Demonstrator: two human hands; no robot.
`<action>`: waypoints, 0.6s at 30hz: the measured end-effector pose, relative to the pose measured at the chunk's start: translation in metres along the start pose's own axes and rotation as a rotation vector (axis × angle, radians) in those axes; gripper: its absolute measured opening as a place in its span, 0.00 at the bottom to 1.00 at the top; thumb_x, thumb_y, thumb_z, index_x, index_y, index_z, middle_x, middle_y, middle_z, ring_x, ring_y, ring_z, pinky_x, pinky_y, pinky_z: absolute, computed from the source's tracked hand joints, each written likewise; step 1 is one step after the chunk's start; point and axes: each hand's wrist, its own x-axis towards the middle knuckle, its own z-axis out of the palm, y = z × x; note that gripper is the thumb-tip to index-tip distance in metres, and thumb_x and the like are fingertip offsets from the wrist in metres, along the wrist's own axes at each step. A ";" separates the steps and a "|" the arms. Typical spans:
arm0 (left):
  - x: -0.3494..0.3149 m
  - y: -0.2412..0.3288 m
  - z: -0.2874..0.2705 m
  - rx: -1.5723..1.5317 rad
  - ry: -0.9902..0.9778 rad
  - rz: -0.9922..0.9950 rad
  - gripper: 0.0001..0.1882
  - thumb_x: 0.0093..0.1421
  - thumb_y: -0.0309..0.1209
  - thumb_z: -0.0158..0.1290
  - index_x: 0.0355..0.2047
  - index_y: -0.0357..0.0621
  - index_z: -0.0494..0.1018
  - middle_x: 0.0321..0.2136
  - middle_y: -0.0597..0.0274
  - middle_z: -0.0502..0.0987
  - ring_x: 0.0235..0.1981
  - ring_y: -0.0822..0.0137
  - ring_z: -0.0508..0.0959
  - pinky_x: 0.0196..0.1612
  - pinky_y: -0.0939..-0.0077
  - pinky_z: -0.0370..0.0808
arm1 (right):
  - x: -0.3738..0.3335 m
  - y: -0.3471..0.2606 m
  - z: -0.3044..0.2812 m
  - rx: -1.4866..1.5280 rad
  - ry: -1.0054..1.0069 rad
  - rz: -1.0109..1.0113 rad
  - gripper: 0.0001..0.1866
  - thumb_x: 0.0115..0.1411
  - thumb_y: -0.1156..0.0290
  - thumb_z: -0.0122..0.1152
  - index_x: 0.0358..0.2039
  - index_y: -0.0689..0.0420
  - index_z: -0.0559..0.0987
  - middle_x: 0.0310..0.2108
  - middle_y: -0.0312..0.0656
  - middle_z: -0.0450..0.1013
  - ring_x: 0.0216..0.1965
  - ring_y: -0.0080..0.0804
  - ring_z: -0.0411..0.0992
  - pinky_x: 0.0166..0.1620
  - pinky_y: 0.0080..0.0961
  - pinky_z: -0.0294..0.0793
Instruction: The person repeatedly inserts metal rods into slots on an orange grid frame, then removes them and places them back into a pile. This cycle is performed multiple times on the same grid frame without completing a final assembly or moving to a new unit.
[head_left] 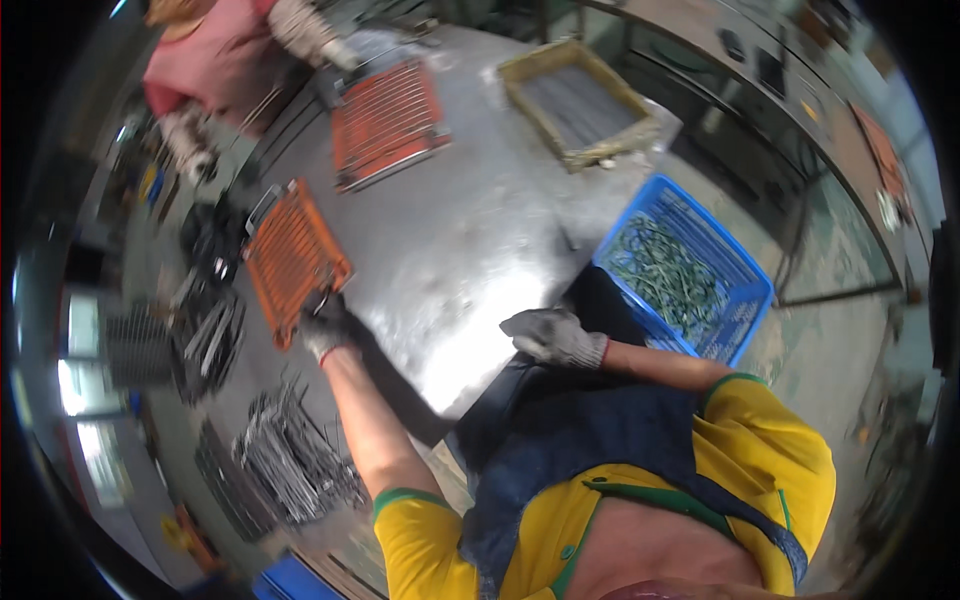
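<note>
My left hand (326, 326), in a dark grey work glove with a pale cuff, is closed on the near corner of an orange slatted rack (292, 255). The rack lies tilted at the table's left side, with a metal handle at its far end. Its exact grip point is partly hidden by the fingers. My right hand (560, 338), in a grey-and-white glove, hovers by the near table edge above my dark apron. Its fingers stretch to the left, somewhat blurred, with nothing visible in them.
A second orange rack (390, 122) lies farther back, near a co-worker's gloved hand (342, 55). A yellowish shallow frame (520, 98) sits at the far right. The blue basket (752, 318) of green strips stands right; dark metal strips (290, 460) are piled left.
</note>
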 end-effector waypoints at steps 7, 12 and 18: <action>-0.100 0.026 0.027 -0.407 -0.029 -0.243 0.06 0.67 0.29 0.40 0.33 0.44 0.66 0.25 0.67 0.66 0.27 0.69 0.70 0.30 0.77 0.73 | 0.072 0.012 -0.174 -0.189 0.356 0.185 0.22 0.66 0.53 0.44 0.49 0.55 0.74 0.25 0.47 0.75 0.23 0.35 0.76 0.34 0.36 0.76; -0.182 0.042 0.007 -0.527 -0.104 -0.440 0.10 0.69 0.34 0.40 0.30 0.47 0.66 0.17 0.74 0.56 0.18 0.76 0.58 0.20 0.83 0.60 | 0.144 0.077 -0.252 -0.744 0.320 0.455 0.18 0.60 0.59 0.52 0.39 0.61 0.79 0.32 0.53 0.77 0.36 0.51 0.77 0.39 0.44 0.76; -0.215 0.030 -0.051 -0.578 -0.171 -0.564 0.10 0.68 0.38 0.44 0.37 0.46 0.70 0.17 0.76 0.57 0.17 0.79 0.57 0.19 0.83 0.57 | 0.184 0.101 -0.237 -0.931 0.046 0.559 0.10 0.55 0.70 0.54 0.30 0.60 0.82 0.34 0.57 0.77 0.37 0.49 0.79 0.37 0.43 0.77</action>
